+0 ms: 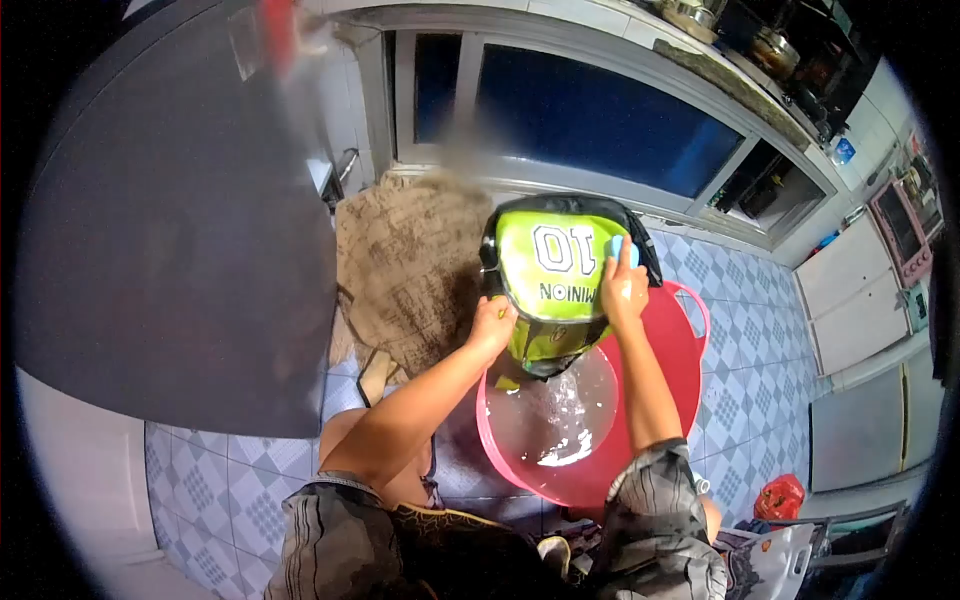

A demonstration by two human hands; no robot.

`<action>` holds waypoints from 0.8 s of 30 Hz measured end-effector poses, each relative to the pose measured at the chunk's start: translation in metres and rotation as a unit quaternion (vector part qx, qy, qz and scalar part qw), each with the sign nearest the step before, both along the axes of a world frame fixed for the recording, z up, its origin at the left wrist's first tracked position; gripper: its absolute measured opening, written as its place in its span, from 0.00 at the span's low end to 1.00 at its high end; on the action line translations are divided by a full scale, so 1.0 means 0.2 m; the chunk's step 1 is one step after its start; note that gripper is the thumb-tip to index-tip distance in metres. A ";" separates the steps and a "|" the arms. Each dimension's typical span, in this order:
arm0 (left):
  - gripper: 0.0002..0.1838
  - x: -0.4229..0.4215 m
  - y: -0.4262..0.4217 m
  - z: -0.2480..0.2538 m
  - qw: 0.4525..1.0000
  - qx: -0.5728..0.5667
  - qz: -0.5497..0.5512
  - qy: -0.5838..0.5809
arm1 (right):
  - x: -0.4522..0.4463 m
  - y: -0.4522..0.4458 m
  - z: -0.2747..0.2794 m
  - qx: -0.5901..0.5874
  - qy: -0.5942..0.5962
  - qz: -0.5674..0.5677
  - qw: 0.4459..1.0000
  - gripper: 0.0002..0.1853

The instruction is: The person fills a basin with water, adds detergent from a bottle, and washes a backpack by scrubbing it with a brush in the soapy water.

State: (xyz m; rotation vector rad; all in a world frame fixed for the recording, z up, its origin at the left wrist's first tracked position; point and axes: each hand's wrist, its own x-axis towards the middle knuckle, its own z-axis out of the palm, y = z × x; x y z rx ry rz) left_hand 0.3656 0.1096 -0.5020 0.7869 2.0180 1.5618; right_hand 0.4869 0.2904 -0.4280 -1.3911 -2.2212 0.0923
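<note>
A black and lime-green backpack [545, 275], with "10" and "MINION" printed upside down to me, leans over the far rim of a pink tub [655, 345]. My left hand [493, 325] is closed on the backpack's near left edge. In my right hand [626, 290] is a small light-blue block [622, 250], like a brush or sponge, pressed against the bag's right side. Its underside is hidden. Cloudy water [560, 410] with bright bubbles lies in the tub below the bag. A small yellow-green piece [507, 383] shows at the water's left side.
A brown patterned mat [405, 270] lies left of the bag, beside a large dark grey panel [180, 230]. Beyond stands a low counter with dark glass doors [600, 115]. A red plastic bag [779, 497] rests on the blue tiled floor [745, 370] at right.
</note>
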 end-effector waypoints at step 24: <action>0.09 -0.08 -0.03 -0.08 0.989 0.088 -0.021 -0.116 | -0.28 -0.52 0.03 0.056 0.060 0.321 0.944 0.28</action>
